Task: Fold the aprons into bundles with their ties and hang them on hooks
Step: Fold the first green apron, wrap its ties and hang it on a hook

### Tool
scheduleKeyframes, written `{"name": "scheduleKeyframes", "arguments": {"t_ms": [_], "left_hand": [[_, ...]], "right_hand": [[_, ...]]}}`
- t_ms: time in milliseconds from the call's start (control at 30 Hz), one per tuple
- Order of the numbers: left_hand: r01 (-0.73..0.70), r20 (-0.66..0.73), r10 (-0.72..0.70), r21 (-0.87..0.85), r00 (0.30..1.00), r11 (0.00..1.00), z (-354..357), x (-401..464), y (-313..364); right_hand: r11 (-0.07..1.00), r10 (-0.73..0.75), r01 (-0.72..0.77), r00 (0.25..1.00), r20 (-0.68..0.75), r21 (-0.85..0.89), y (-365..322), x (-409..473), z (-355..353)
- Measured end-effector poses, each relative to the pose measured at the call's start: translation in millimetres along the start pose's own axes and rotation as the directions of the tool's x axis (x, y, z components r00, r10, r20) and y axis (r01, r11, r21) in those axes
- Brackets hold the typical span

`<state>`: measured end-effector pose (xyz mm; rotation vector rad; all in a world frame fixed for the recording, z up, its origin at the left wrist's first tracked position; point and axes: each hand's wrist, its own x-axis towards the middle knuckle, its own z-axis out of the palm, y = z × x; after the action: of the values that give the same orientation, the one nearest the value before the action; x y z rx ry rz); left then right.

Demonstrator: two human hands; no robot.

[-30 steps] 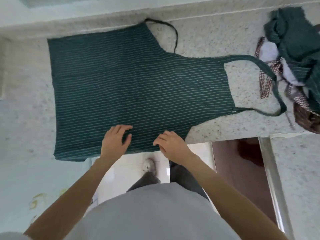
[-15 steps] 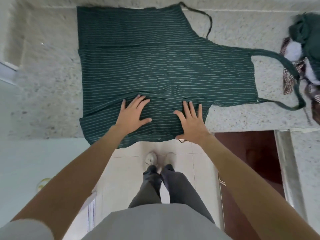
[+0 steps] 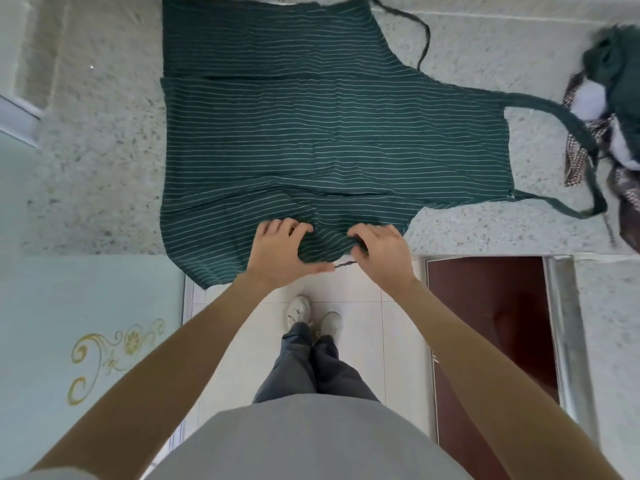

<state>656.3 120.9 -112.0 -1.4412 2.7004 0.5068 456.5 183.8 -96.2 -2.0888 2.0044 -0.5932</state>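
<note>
Striped apron [image 3: 332, 133] spread flat on worktop [image 3: 104, 150] for folding. Near hem bunched and gripped by left hand [image 3: 280, 251] and right hand [image 3: 381, 252], fingers curled, likely to draw fold. Spare aprons [image 3: 616, 109] heaped beyond neck loop.

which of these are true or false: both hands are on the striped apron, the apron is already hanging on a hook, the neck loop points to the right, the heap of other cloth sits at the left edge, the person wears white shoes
1. Both hands are on the striped apron: true. The left hand and right hand grip the near edge of the green striped apron with curled fingers.
2. The apron is hanging on a hook: false. It lies spread on the speckled counter.
3. The neck loop points right: true.
4. The cloth heap sits at the left edge: false. It is at the right edge.
5. White shoes: true.
</note>
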Motion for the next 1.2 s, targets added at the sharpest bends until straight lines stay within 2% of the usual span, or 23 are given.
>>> {"name": "scheduleKeyframes", "arguments": {"t_ms": [67,133,233,367,467,567,700,767,900,1000,1067,1133,1200], "left_hand": [[0.043,0.043,-0.046,0.069,0.998,0.997,3,-6,15],[0.108,-0.008,-0.108,0.091,0.994,0.99,8,-7,28],[0.158,-0.093,-0.161,-0.043,0.983,0.987,3,-10,32],[0.126,-0.23,-0.155,-0.137,0.961,0.983,-18,-41,3],[0.029,-0.221,-0.07,-0.185,0.973,0.982,-31,-70,-23],[-0.017,-0.242,-0.047,-0.252,0.969,0.967,-38,-94,-42],[0.074,-0.303,-0.168,-0.297,0.938,0.952,-43,-123,-54],[0.134,-0.31,-0.228,-0.296,0.923,0.946,-43,-132,-56],[0.255,-0.297,-0.345,-0.302,0.89,0.919,-46,-144,-53],[0.305,-0.323,-0.408,-0.325,0.854,0.895,-54,-141,-52],[0.332,-0.318,-0.434,-0.327,0.843,0.885,-64,-134,-52],[0.311,-0.346,-0.415,-0.318,0.842,0.896,-76,-125,-53],[0.258,-0.41,-0.365,-0.294,0.836,0.92,-93,-111,-57]], "right_hand": [[1.0,0.004,-0.004,1.0,-0.031,0.007,-8,4,-11],[0.995,-0.056,0.054,0.998,-0.012,-0.08,-14,7,-19],[0.928,-0.159,0.185,0.982,0.106,-0.322,-10,6,-26],[0.847,-0.064,0.16,0.977,0.201,-0.507,2,-6,-35],[0.857,-0.013,0.076,0.992,0.126,-0.509,0,-21,-43],[0.908,0.025,-0.014,0.999,0.022,-0.419,6,-41,-49],[0.978,0.068,-0.088,0.992,-0.11,-0.189,22,-70,-59],[0.977,0.08,-0.103,0.989,-0.126,-0.185,29,-82,-62],[0.981,0.057,-0.06,0.998,-0.017,-0.184,38,-98,-68],[0.996,0.079,-0.087,0.978,0.193,0.031,45,-97,-84],[0.957,0.132,-0.195,0.953,0.273,0.217,49,-87,-98],[0.885,0.193,-0.274,0.951,0.24,0.376,49,-72,-114],[0.85,0.222,-0.269,0.963,0.156,0.453,48,-49,-128]]}}
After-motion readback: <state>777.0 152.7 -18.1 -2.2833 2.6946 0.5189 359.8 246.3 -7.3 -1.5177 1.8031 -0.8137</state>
